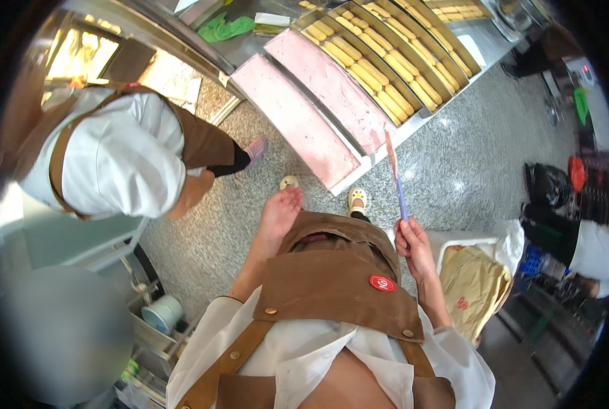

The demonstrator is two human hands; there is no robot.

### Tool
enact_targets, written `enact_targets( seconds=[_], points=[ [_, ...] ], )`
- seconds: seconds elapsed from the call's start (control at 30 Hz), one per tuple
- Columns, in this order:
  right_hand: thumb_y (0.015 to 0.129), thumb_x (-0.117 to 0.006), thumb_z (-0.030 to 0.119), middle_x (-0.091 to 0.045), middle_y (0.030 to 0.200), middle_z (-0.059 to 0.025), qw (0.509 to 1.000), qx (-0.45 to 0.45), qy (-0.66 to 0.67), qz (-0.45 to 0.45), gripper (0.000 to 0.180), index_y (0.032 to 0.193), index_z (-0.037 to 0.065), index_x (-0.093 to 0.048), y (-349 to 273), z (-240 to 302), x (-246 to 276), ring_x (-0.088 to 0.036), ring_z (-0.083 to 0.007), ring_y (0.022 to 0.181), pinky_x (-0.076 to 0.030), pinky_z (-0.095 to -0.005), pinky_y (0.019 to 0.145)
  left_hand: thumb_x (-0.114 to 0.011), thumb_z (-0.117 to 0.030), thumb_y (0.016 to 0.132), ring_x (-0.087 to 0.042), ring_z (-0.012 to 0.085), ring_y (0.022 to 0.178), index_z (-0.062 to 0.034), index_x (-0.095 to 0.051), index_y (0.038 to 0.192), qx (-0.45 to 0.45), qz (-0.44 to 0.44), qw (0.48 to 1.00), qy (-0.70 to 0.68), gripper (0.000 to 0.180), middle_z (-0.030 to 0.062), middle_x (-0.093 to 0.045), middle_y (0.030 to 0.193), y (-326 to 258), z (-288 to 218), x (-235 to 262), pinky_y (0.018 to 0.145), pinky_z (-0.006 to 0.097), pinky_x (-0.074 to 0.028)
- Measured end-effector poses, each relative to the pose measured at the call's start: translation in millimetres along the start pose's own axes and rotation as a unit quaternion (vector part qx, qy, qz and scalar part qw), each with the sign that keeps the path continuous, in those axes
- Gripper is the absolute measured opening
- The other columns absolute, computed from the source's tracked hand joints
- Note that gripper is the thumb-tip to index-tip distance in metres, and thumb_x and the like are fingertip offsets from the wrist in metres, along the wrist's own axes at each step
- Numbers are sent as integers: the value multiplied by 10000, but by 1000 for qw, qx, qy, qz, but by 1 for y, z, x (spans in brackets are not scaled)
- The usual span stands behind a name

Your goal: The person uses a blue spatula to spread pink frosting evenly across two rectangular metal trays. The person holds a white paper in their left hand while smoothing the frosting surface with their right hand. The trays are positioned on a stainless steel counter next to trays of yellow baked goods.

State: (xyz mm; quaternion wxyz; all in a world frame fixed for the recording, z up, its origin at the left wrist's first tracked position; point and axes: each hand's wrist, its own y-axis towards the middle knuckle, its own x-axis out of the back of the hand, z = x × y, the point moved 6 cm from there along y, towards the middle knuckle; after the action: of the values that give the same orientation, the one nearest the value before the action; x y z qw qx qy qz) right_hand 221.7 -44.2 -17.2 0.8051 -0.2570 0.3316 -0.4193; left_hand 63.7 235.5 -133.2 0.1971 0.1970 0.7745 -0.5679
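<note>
My right hand (414, 247) grips the purple handle of a long narrow spatula (399, 184); its blade is smeared with pinkish cream and points at the near corner of the table. The blade's tip is at the end of a long tray of pink cream (332, 85), whose surface is rough and streaked at the near end. A second long tray of pink cream (291, 119) lies to its left, a metal wall between them. My left hand (282, 213) is raised just in front of the apron with its fingers extended and nothing in it, short of the trays.
Metal trays with rows of ladyfingers (366, 68) stand to the right of the cream. A green cloth (225, 27) lies at the back. A co-worker in a white shirt and brown apron (124, 146) stands at left. A lined white bin (471, 279) stands at right.
</note>
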Motion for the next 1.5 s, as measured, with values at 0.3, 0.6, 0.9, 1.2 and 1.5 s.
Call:
enact_targets(
  seconds=[0.3,0.6,0.9,1.2,1.5],
  points=[
    [1008,-435,298,-378,624,36,964,107,186,-158,245,902,83,-492,9,-35,-113,-277,-40,484,-207,-206,424,-466,-85,888,-574,181,902,12,-540,1028,-170,118,921,329,186,124,-618,1004,4,-147,-51,849,297,-462],
    [1015,-398,326,-387,621,40,919,116,332,-178,286,918,75,-493,11,-52,-140,-290,-43,470,-233,-205,450,-531,-119,904,-578,208,978,11,-535,1093,-121,148,925,329,229,147,-598,1084,17,-223,-69,899,322,-459],
    [1020,-332,390,-338,583,48,781,135,609,17,359,952,72,-483,37,-69,-143,-267,-48,427,-247,-214,442,-547,-154,920,-571,223,1014,13,-560,1101,-59,90,922,372,247,153,-593,1127,36,-281,-60,911,330,-476],
    [1017,-328,410,-331,597,46,735,134,660,80,376,951,72,-479,48,-61,-173,-256,-44,438,-235,-208,461,-580,-161,906,-574,223,994,14,-558,1105,14,108,900,423,266,141,-595,1109,52,-248,-114,908,333,-476],
    [1017,-328,405,-328,604,45,721,170,671,36,379,945,66,-482,62,-40,-184,-253,-47,435,-231,-208,448,-581,-143,893,-582,197,986,-5,-574,1066,62,139,878,454,221,121,-607,1092,72,-241,-147,905,321,-482]
  ],
)
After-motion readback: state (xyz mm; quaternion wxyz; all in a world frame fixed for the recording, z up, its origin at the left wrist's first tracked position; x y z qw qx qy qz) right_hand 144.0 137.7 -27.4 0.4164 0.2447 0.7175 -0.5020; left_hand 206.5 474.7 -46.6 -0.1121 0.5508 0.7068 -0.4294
